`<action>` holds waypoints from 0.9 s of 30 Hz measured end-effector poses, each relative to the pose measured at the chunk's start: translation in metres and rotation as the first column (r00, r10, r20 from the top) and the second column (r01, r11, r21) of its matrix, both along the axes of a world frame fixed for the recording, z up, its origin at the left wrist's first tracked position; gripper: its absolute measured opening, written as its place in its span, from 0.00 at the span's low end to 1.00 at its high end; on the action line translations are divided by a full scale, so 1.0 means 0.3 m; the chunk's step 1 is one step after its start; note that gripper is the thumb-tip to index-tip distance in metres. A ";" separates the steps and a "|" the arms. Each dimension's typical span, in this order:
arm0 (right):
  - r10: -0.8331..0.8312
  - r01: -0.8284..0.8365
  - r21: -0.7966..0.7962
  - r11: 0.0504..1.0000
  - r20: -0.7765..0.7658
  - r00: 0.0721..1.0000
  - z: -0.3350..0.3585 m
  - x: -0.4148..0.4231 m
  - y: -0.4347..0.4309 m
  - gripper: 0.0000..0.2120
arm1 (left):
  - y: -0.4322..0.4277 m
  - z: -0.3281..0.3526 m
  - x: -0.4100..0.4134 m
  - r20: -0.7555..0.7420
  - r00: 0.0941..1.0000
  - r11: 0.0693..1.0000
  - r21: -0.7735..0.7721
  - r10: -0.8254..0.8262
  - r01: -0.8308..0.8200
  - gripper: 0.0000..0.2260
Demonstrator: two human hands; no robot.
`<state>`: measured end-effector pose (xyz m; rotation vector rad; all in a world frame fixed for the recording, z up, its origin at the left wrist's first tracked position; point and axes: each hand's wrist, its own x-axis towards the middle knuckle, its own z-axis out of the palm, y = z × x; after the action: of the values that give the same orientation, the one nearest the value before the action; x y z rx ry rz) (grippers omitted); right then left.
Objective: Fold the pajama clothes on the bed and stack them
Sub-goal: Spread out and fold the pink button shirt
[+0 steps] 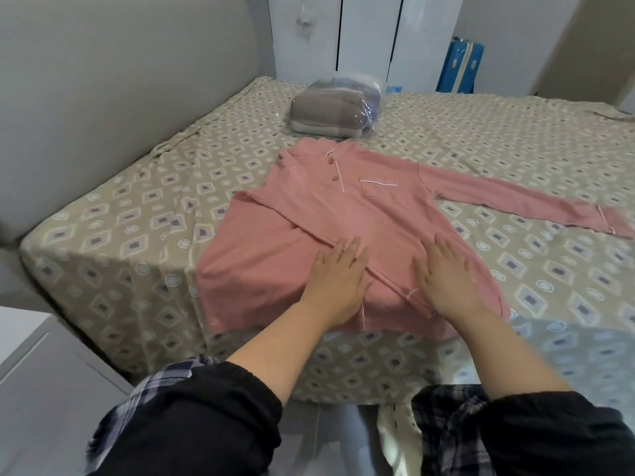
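**Both palms flat on a pink pajama top**

A pink pajama top (343,207) lies front-up on the near part of the bed (103,235), its collar toward the far side and its hem at the near edge. One sleeve is folded diagonally across the body, and its cuff (412,293) ends near the hem. The other sleeve (515,197) stretches out flat to the right.

The left hand (338,280) rests palm-down on the folded sleeve, fingers straight and slightly spread. The right hand (446,280) lies flat just right of it, beside the cuff, fingers likewise straight and a little apart. Neither hand grips any fabric.

Farther back sits a grey folded textile in a clear plastic bag (335,111), just beyond the collar. A blue suitcase (460,67) stands past the far edge.
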<state>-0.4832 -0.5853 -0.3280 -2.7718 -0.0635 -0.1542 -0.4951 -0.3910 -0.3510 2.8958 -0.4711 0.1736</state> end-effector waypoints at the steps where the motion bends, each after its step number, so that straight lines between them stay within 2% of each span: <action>1: -0.005 0.005 -0.035 0.999 -0.026 1.000 -0.004 0.000 -0.002 0.26 | -0.027 0.008 0.017 0.006 1.000 1.000 0.014 -0.004 0.004 0.24; 4: -0.048 0.002 -0.152 0.988 -0.299 0.953 -0.027 0.009 -0.032 0.32 | -0.089 0.027 0.061 -0.010 0.999 0.998 0.034 0.050 -0.049 0.24; 6: -0.038 -0.018 -0.155 0.988 -0.349 0.937 -0.045 0.017 -0.056 0.32 | -0.127 0.022 0.072 -0.083 0.991 0.990 0.111 0.101 -0.091 0.23; 8: -0.023 -0.017 -0.136 0.991 -0.282 0.959 -0.049 0.023 -0.075 0.29 | -0.165 0.015 0.076 -0.096 0.987 0.977 0.185 0.125 -0.106 0.24; 12: -0.145 0.131 -0.139 0.982 -0.095 0.985 -0.040 0.052 -0.156 0.24 | -0.212 0.012 0.109 -0.003 0.996 0.986 0.144 0.085 -0.084 0.21; 15: -0.282 0.273 -0.092 0.958 -0.105 0.954 -0.044 0.083 -0.257 0.26 | -0.253 -0.014 0.138 -0.077 0.993 0.991 0.102 0.094 -0.086 0.23; 18: -0.360 0.355 -0.061 0.933 -0.114 0.926 -0.064 0.103 -0.357 0.27 | -0.353 -0.035 0.188 -0.203 0.975 0.995 0.024 0.095 -0.092 0.26; 20: -0.392 0.390 -0.039 0.920 -0.119 0.912 -0.078 0.117 -0.407 0.27 | -0.430 -0.038 0.235 -0.223 0.973 0.998 0.018 0.066 -0.063 0.27; 24: -0.416 0.418 0.010 0.908 -0.095 0.905 -0.076 0.160 -0.488 0.28 | -0.551 -0.049 0.312 -0.156 0.988 1.000 0.007 -0.003 0.004 0.30; 27: -0.425 0.430 0.122 0.894 -0.066 0.903 -0.067 0.201 -0.529 0.28 | -0.612 -0.065 0.359 -0.058 0.997 0.998 -0.034 -0.054 0.052 0.27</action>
<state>-0.4230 -0.7440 -0.3482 -2.6103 0.5527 -0.2088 -0.3873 -0.5746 -0.3704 2.8447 -0.5287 0.0864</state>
